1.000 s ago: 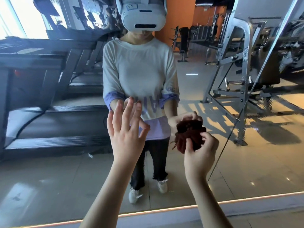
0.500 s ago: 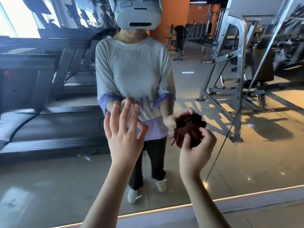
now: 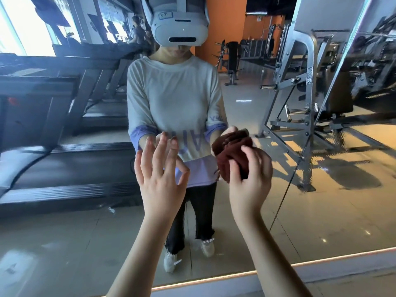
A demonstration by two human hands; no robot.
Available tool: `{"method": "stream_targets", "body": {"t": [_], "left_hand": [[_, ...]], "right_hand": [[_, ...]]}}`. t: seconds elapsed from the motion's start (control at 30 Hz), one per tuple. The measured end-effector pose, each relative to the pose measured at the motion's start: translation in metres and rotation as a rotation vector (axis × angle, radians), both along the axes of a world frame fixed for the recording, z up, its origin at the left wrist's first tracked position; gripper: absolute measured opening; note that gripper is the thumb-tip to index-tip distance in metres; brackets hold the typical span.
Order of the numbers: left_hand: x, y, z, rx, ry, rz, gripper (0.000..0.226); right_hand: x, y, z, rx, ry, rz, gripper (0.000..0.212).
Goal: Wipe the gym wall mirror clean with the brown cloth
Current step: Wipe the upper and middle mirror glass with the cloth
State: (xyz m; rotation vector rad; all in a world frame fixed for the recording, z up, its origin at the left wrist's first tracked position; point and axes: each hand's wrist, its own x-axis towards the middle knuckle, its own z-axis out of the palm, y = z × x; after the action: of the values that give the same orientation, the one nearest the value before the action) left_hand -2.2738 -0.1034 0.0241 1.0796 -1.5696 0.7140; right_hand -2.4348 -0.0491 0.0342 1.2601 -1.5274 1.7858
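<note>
Head view: the brown cloth point(image 3: 230, 151) is bunched and gripped in the right hand point(image 3: 249, 181), fingers and thumb curled round it. It is held up at or just off the gym wall mirror point(image 3: 64, 243), right of centre; contact with the glass cannot be confirmed. The left hand point(image 3: 159, 179) is raised beside it with fingers spread and relaxed, nothing held, fingertips close to the glass.

Step judged: cloth is being brought to the glass, and no wiped streaks are seen. For the next move, the wad needs to be pressed flat and swept across, with care at the panel seam point(image 3: 283, 200) on the right.

Writing: a small handwritten label point(image 3: 165, 16) is seen on the reflected headset point(image 3: 179, 24), not readable. The lettering on the shirt point(image 3: 171, 99) is mirrored and partly covered. The sticker point(image 3: 309, 75) on the reflected weight-machine frame point(image 3: 308, 116) is too small to read.
</note>
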Motion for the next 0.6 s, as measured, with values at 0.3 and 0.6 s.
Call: {"method": "stream_targets", "body": {"t": [0.3, 0.6], "left_hand": [[-0.011, 0.016, 0.018, 0.029, 0.011, -0.122, 0.07], [-0.039, 0.01, 0.022, 0.039, -0.103, -0.109, 0.073]], "right_hand": [[-0.031, -0.008, 0.058, -0.109, -0.234, -0.075, 0.032], [-0.063, -0.011, 0.077, -0.128, 0.105, -0.09, 0.028]]}}
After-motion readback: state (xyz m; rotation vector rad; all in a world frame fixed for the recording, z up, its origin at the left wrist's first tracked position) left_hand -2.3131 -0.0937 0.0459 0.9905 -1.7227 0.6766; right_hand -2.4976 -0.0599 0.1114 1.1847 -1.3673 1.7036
